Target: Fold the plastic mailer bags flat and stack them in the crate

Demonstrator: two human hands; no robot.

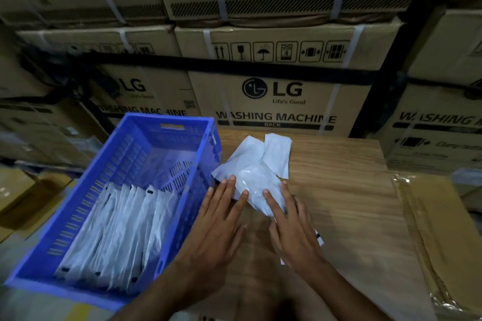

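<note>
- Stacked cardboard boxes (263, 101) printed "LG WASHING MACHINE" rise just behind the blue crate (86, 185), closing off the far side.
- A flattened sheet of cardboard (440, 237) lies well to the right of the crate, beyond the wooden surface (352, 203).
- The crate's right wall stands just beside the left hand (216, 219), and bare surface stretches from the right of the loose bags to the cardboard sheet.
- Inside the crate, folded mailers (112, 232) stand in a row at its near end; the far end shows bare floor.
- To the crate's right, a crumpled white mailer bag (257, 164) lies on the surface.
- Both hands are flat with straight fingers pressing the bag's near part; the right hand (289, 227) grips nothing, nor does the left.
</note>
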